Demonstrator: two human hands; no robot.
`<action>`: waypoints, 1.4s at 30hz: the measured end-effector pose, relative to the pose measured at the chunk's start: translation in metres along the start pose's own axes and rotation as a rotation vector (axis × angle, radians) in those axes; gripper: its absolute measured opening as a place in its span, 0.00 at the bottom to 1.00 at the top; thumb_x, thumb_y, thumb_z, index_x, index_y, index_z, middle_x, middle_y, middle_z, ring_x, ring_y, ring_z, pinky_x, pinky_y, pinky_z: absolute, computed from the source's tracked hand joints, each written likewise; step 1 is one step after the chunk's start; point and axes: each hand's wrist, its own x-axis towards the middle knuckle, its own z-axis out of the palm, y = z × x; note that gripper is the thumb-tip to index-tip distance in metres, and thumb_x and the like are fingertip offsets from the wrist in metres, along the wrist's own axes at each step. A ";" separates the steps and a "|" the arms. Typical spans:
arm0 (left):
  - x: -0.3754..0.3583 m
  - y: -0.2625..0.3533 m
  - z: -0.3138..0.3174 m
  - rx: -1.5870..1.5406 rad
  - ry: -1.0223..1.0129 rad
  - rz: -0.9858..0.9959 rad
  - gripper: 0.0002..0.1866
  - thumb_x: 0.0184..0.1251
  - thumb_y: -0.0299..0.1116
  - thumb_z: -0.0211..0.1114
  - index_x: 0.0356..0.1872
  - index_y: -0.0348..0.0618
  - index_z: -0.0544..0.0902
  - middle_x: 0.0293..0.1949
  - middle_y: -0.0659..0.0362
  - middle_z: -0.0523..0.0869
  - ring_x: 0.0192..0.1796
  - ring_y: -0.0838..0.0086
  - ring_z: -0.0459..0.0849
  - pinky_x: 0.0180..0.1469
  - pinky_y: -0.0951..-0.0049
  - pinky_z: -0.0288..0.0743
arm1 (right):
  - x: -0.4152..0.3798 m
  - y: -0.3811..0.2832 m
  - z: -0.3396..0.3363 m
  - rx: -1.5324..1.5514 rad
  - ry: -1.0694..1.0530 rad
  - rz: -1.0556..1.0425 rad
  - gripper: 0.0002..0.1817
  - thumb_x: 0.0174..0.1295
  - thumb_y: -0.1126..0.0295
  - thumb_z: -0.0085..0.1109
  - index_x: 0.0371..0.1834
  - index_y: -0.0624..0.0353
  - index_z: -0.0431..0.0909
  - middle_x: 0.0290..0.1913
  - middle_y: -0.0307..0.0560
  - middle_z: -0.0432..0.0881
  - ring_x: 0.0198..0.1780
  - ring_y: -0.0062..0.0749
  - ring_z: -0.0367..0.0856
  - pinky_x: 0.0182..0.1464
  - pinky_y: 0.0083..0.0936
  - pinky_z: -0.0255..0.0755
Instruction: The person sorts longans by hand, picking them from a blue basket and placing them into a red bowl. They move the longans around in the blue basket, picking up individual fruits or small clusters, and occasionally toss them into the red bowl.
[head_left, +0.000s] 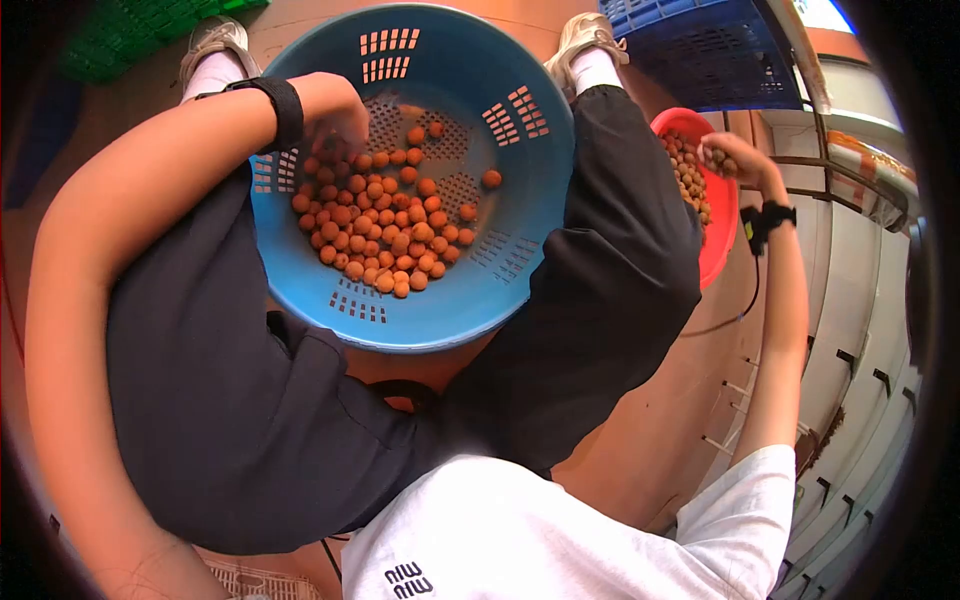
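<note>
A large blue plastic basket (pixel 540 95) with slotted walls stands between my legs. Many round orange-brown fruits that look like longans (pixel 385 225) are heaped at its near left side, with a few lying apart. My left hand (pixel 338 112) reaches over the left rim, down at the upper edge of the heap; its fingers are blurred and in shadow. To the right, my right hand (pixel 738 162) is above the rim of a red basin (pixel 715 255), fingers curled around several longans. More brownish longans (pixel 686 170) lie in that basin, partly hidden behind my knee.
A blue crate (pixel 700 60) stands at the upper right, a green crate (pixel 120 35) at the upper left. My shoes (pixel 590 40) are beside the basket. A metal rack and white slatted panels (pixel 850 330) line the right side. A cable runs from my right wristband (pixel 768 222).
</note>
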 end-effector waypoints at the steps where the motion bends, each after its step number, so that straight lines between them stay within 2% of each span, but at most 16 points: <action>1: 0.000 -0.001 -0.001 0.019 0.004 0.009 0.22 0.56 0.42 0.54 0.53 0.51 0.77 0.48 0.54 0.81 0.48 0.67 0.81 0.48 0.66 0.73 | 0.009 0.029 -0.010 0.121 0.048 0.003 0.16 0.59 0.54 0.49 0.25 0.55 0.73 0.25 0.35 0.75 0.19 0.17 0.68 0.19 0.13 0.60; 4: -0.003 -0.002 0.000 0.021 0.016 0.012 0.23 0.53 0.43 0.55 0.51 0.50 0.78 0.48 0.55 0.81 0.46 0.67 0.82 0.47 0.68 0.74 | -0.016 0.013 0.015 -0.250 0.091 0.377 0.18 0.58 0.54 0.51 0.36 0.59 0.77 0.34 0.44 0.80 0.26 0.28 0.79 0.26 0.19 0.73; 6: -0.005 -0.001 0.000 0.017 0.016 0.020 0.22 0.52 0.43 0.56 0.49 0.50 0.79 0.47 0.56 0.81 0.45 0.68 0.82 0.46 0.68 0.74 | 0.035 0.077 -0.040 -0.538 -0.081 0.150 0.19 0.58 0.54 0.51 0.38 0.60 0.77 0.35 0.48 0.81 0.26 0.33 0.80 0.30 0.24 0.76; 8: -0.002 -0.002 -0.001 0.000 0.018 0.041 0.23 0.51 0.43 0.56 0.50 0.50 0.78 0.48 0.56 0.81 0.45 0.68 0.82 0.46 0.69 0.74 | 0.003 -0.008 0.013 -0.541 0.204 0.245 0.19 0.58 0.56 0.51 0.38 0.64 0.76 0.34 0.52 0.80 0.29 0.40 0.79 0.34 0.31 0.75; 11: 0.001 -0.004 0.003 -0.042 0.022 0.093 0.26 0.50 0.42 0.56 0.55 0.51 0.73 0.50 0.56 0.80 0.45 0.67 0.82 0.46 0.68 0.74 | 0.034 -0.069 0.024 -0.789 0.153 -0.579 0.15 0.61 0.62 0.49 0.37 0.66 0.75 0.31 0.54 0.78 0.34 0.39 0.76 0.39 0.31 0.70; 13: -0.011 0.000 0.007 -0.070 0.042 0.133 0.30 0.50 0.42 0.56 0.59 0.53 0.68 0.50 0.57 0.79 0.44 0.66 0.82 0.46 0.68 0.74 | 0.029 -0.141 0.076 -0.852 0.144 -0.567 0.14 0.62 0.63 0.49 0.37 0.66 0.74 0.28 0.49 0.76 0.32 0.30 0.74 0.38 0.26 0.69; 15: -0.005 -0.001 0.008 -0.082 0.001 0.126 0.31 0.50 0.40 0.57 0.61 0.56 0.65 0.48 0.57 0.78 0.44 0.66 0.82 0.45 0.68 0.74 | 0.068 -0.174 0.119 -0.859 0.110 -1.032 0.14 0.63 0.64 0.48 0.38 0.64 0.76 0.28 0.49 0.79 0.30 0.30 0.76 0.36 0.25 0.70; 19: 0.003 -0.006 0.009 -0.142 -0.029 0.149 0.30 0.50 0.37 0.57 0.59 0.59 0.65 0.45 0.56 0.78 0.43 0.66 0.82 0.42 0.65 0.74 | 0.087 -0.237 0.244 -0.826 -0.258 -0.659 0.15 0.63 0.60 0.48 0.46 0.57 0.75 0.39 0.49 0.81 0.36 0.36 0.80 0.42 0.29 0.74; 21: 0.014 -0.009 0.009 -0.135 -0.041 0.146 0.29 0.50 0.35 0.57 0.58 0.60 0.66 0.45 0.53 0.78 0.41 0.64 0.82 0.40 0.63 0.74 | 0.131 -0.225 0.285 -0.876 -0.329 -0.705 0.17 0.61 0.60 0.47 0.50 0.54 0.72 0.43 0.53 0.79 0.46 0.45 0.77 0.51 0.35 0.68; 23: 0.004 -0.009 0.013 -0.215 -0.032 0.189 0.28 0.50 0.35 0.56 0.57 0.60 0.67 0.44 0.53 0.78 0.39 0.63 0.83 0.39 0.63 0.74 | 0.151 -0.213 0.306 -0.910 -0.378 -0.684 0.19 0.61 0.59 0.46 0.52 0.55 0.70 0.43 0.53 0.78 0.43 0.41 0.79 0.47 0.34 0.71; 26: 0.017 -0.008 0.014 -0.220 -0.100 0.099 0.32 0.47 0.33 0.58 0.59 0.55 0.65 0.54 0.49 0.72 0.50 0.56 0.76 0.48 0.59 0.73 | 0.138 -0.211 0.316 -0.853 -0.530 -0.453 0.24 0.63 0.54 0.42 0.57 0.56 0.66 0.45 0.54 0.77 0.42 0.36 0.79 0.33 0.34 0.78; 29: 0.035 -0.007 0.016 -0.167 -0.209 0.010 0.35 0.48 0.32 0.57 0.63 0.55 0.61 0.59 0.48 0.68 0.54 0.53 0.74 0.52 0.56 0.73 | 0.126 -0.201 0.333 -0.555 -0.673 -0.240 0.28 0.63 0.51 0.41 0.58 0.60 0.65 0.47 0.55 0.75 0.42 0.36 0.79 0.35 0.34 0.78; 32: 0.028 -0.001 0.020 -0.137 -0.169 -0.024 0.31 0.52 0.33 0.56 0.61 0.51 0.61 0.58 0.47 0.69 0.54 0.54 0.75 0.52 0.56 0.73 | 0.112 -0.195 0.342 -0.738 -0.677 -0.339 0.25 0.63 0.52 0.40 0.52 0.62 0.70 0.42 0.51 0.78 0.38 0.32 0.81 0.41 0.30 0.76; 34: 0.029 -0.001 0.021 -0.126 -0.175 -0.016 0.30 0.52 0.33 0.55 0.61 0.50 0.61 0.57 0.47 0.70 0.54 0.54 0.75 0.52 0.55 0.73 | 0.120 -0.192 0.343 -0.709 -0.771 -0.296 0.31 0.62 0.47 0.37 0.56 0.64 0.66 0.50 0.56 0.73 0.44 0.41 0.78 0.47 0.36 0.76; 38: -0.003 -0.009 0.017 0.018 -0.146 0.249 0.31 0.52 0.32 0.57 0.61 0.49 0.62 0.53 0.46 0.73 0.52 0.54 0.76 0.49 0.58 0.76 | 0.115 -0.182 0.348 -0.597 -0.937 -0.112 0.34 0.63 0.46 0.30 0.63 0.61 0.58 0.59 0.61 0.65 0.53 0.48 0.72 0.55 0.41 0.73; 42: -0.015 0.008 0.021 -0.132 -0.150 0.087 0.29 0.50 0.31 0.57 0.59 0.48 0.66 0.50 0.47 0.75 0.51 0.55 0.78 0.46 0.60 0.78 | 0.104 -0.168 0.349 -0.439 -0.966 -0.075 0.34 0.63 0.47 0.30 0.62 0.64 0.59 0.57 0.50 0.71 0.51 0.39 0.76 0.50 0.37 0.73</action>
